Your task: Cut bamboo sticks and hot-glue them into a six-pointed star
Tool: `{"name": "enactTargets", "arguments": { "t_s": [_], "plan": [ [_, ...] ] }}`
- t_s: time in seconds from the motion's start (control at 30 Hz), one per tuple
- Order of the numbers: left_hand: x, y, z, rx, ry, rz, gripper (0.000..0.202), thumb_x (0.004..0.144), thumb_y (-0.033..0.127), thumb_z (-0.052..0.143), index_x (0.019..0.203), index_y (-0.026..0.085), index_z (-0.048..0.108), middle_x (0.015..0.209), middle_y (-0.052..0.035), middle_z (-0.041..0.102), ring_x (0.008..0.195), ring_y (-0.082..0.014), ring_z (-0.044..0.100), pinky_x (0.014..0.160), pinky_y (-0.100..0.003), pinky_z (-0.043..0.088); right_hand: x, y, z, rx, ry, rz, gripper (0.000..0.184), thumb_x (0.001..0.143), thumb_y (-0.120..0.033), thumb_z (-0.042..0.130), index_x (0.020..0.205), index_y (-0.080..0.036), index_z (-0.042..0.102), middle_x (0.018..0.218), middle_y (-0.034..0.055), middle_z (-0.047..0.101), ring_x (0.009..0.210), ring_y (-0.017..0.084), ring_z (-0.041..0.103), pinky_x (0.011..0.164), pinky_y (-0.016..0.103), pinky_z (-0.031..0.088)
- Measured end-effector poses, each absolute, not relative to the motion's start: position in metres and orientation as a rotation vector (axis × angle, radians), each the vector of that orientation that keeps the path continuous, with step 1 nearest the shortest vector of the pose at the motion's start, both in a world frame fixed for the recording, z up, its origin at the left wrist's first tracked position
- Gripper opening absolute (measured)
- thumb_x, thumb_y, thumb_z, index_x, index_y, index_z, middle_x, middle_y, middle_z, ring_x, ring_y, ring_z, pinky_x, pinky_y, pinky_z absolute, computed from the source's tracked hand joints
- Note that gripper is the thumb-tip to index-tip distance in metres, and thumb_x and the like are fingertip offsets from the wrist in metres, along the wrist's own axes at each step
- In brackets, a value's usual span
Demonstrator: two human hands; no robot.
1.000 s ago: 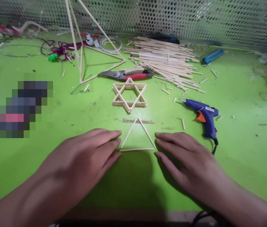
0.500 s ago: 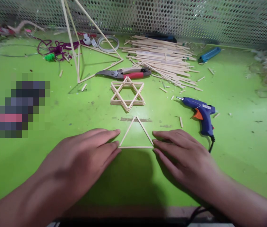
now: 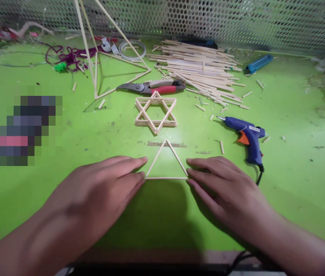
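Little has changed: the left hand [image 3: 99, 188] and right hand [image 3: 222, 188] stay flat on the green desk [image 3: 294, 191]. Their slightly spread fingers [image 3: 139, 175] touch, without pinching, the lower corners of a triangle of wooden sticks [image 3: 165, 178], which lies just below a six-pointed stick star [image 3: 156, 123], a blue hot glue gun [image 3: 250, 136] off to the right.

The head camera looks forward and down at the left hand [image 3: 105, 188] and right hand [image 3: 222, 191], above the green workbench's [image 3: 294, 191] near edge, facing a perforated metal screen [image 3: 208, 23]; the far corners seem blurred.
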State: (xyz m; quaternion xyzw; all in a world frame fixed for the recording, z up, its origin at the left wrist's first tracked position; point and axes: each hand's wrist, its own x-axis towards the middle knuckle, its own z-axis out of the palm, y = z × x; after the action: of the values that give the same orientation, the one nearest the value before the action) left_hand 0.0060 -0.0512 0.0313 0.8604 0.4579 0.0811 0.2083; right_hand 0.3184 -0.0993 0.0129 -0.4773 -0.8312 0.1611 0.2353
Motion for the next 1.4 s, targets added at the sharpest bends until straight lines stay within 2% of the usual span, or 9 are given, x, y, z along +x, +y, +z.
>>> {"name": "enactTargets", "arguments": {
  "t_s": [0.2, 0.37, 0.57, 0.93, 1.23, 1.4],
  "plan": [
    [0.005, -0.0544, 0.0316, 2.386, 1.3, 0.224, 0.033, 0.114, 0.046, 0.057, 0.12, 0.033, 0.087, 0.137, 0.0047, 0.086, 0.12, -0.0308, 0.085, 0.09, -0.046, 0.073, 0.3182, -0.099, 0.0117, -1.317, -2.272, 0.436, 0.018, 0.108, -0.013, 0.07, 0.12, -0.013, 0.084, 0.127, 0.0151, 0.084, 0.108, 0.029, 0.079, 0.097, 0.049, 0.066],
    [0.0064, -0.0541, 0.0323, 2.387, 1.276, 0.24, 0.031, 0.114, 0.046, 0.059, 0.123, 0.033, 0.086, 0.14, 0.0038, 0.084, 0.123, -0.031, 0.083, 0.092, -0.047, 0.072, 0.3173, -0.0988, 0.014, -1.33, -2.271, 0.453, 0.018, 0.108, -0.013, 0.07, 0.119, -0.014, 0.084, 0.126, 0.0152, 0.084, 0.107, 0.029, 0.079, 0.096, 0.049, 0.067],
    [0.0085, -0.0541, 0.0334, 2.408, 1.275, 0.257, 0.034, 0.115, 0.045, 0.056, 0.119, 0.031, 0.087, 0.137, 0.0021, 0.086, 0.117, -0.0303, 0.085, 0.088, -0.047, 0.072, 0.3174, -0.0988, 0.0136, -1.335, -2.258, 0.454, 0.018, 0.108, -0.013, 0.069, 0.119, -0.014, 0.084, 0.126, 0.0156, 0.085, 0.106, 0.029, 0.08, 0.094, 0.051, 0.068],
    [0.009, -0.0541, 0.0314, 2.412, 1.269, 0.266, 0.034, 0.115, 0.045, 0.058, 0.118, 0.032, 0.089, 0.137, 0.0, 0.086, 0.119, -0.0326, 0.084, 0.096, -0.051, 0.072, 0.3185, -0.0983, 0.0132, -1.347, -2.259, 0.479, 0.02, 0.109, -0.013, 0.068, 0.121, -0.016, 0.084, 0.127, 0.0144, 0.085, 0.106, 0.03, 0.08, 0.094, 0.052, 0.069],
    [0.0081, -0.0537, 0.0333, 2.446, 1.24, 0.268, 0.033, 0.116, 0.044, 0.058, 0.117, 0.03, 0.088, 0.137, 0.0001, 0.086, 0.119, -0.0309, 0.085, 0.096, -0.05, 0.072, 0.3193, -0.0995, 0.0124, -1.359, -2.263, 0.48, 0.02, 0.109, -0.014, 0.068, 0.122, -0.017, 0.084, 0.128, 0.0137, 0.085, 0.107, 0.03, 0.08, 0.095, 0.051, 0.068],
    [0.0063, -0.051, 0.0345, 2.519, 1.164, 0.257, 0.032, 0.116, 0.037, 0.058, 0.118, 0.028, 0.088, 0.139, -0.0008, 0.085, 0.12, -0.0303, 0.083, 0.1, -0.049, 0.071, 0.32, -0.0992, 0.0123, -1.346, -2.273, 0.46, 0.02, 0.109, -0.014, 0.069, 0.123, -0.015, 0.084, 0.128, 0.014, 0.085, 0.107, 0.03, 0.08, 0.094, 0.052, 0.069]
  ]
}}
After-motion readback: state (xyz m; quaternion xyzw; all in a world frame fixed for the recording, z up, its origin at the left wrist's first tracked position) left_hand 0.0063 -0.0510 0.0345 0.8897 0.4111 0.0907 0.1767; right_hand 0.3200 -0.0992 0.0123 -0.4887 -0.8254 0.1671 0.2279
